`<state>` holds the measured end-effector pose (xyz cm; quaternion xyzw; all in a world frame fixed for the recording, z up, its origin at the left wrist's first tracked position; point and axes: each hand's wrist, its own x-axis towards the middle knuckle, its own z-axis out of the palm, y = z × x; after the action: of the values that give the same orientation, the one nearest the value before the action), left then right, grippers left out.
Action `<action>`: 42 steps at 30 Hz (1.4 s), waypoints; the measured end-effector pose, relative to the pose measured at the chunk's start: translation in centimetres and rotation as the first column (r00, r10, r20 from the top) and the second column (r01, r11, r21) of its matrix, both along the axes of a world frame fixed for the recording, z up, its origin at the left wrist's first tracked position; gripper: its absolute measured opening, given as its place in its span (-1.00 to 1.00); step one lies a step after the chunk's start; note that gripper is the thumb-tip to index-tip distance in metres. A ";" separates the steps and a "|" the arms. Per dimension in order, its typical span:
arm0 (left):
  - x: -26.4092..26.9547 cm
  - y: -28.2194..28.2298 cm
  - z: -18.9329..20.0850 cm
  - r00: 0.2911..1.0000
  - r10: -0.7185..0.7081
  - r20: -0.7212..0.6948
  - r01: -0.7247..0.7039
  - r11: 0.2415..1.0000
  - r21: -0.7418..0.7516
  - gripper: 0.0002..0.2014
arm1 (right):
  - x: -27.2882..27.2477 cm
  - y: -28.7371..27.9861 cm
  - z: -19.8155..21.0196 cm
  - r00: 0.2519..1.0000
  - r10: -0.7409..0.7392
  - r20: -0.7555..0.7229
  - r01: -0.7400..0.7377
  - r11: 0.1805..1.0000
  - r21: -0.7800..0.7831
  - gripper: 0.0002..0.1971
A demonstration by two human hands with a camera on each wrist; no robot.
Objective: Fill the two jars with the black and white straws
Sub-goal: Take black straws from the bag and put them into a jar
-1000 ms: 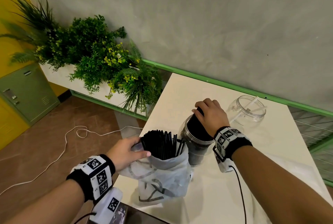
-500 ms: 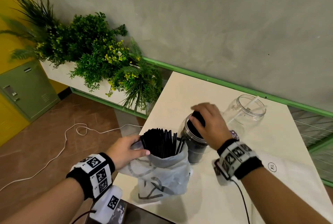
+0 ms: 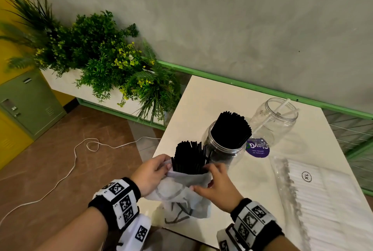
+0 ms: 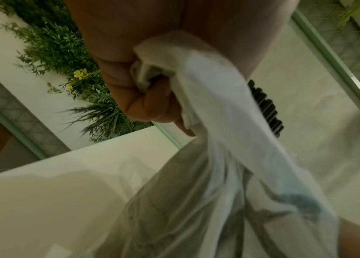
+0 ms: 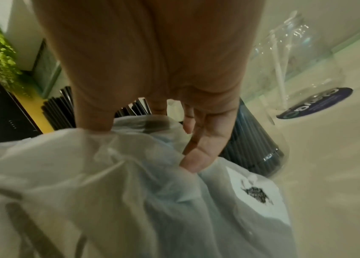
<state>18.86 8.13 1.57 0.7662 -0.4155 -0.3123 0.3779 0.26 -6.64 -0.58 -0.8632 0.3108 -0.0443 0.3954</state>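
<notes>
The right hand has left the near jar and come to the plastic bag, its grip pinching the rim; the left hand grips the opposite rim, clenched. Two jars stand on the table: the near one packed with upright black straws, the far jar holding two leaning white straws. More black straws stand upright in the bag. Only the head view shows the pack of white straws.
</notes>
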 end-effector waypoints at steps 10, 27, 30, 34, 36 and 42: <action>-1.1 -0.1 0.7 0.833 0.059 -0.550 -0.110 0.992 -0.061 -0.34 | 0.5 0.3 -0.8 0.977 -0.152 0.151 0.161 0.986 -0.050 -0.60; -1.5 0.3 -0.7 0.995 -0.062 0.080 0.057 0.996 0.065 -0.85 | 0.4 0.6 -0.6 0.951 -0.230 0.208 0.085 0.839 0.538 -0.36; -1.9 0.0 -0.5 1.000 0.021 -0.022 -0.022 1.000 -0.015 -0.80 | 1.1 1.1 1.2 0.945 -0.139 0.295 0.003 0.908 0.418 -0.30; -1.5 -0.8 0.7 0.993 0.090 -0.075 -0.096 0.992 -0.081 -0.76 | 1.6 1.0 3.4 0.905 -0.045 0.422 -0.005 0.993 0.118 -0.27; -0.9 -1.1 0.6 0.999 0.053 0.009 -0.053 0.999 -0.003 -0.74 | 1.7 0.7 3.1 0.922 -0.024 0.387 0.028 1.000 -0.004 -0.30; -0.4 -0.6 -0.6 0.998 0.022 0.058 -0.031 0.987 0.159 -0.96 | 0.6 0.4 0.8 0.980 -0.004 0.200 0.020 0.997 -0.079 -0.40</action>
<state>18.46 7.53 0.97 0.8080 -0.3894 -0.3177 0.3075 0.82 -6.28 0.22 -0.8677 0.2727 -0.1455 0.3893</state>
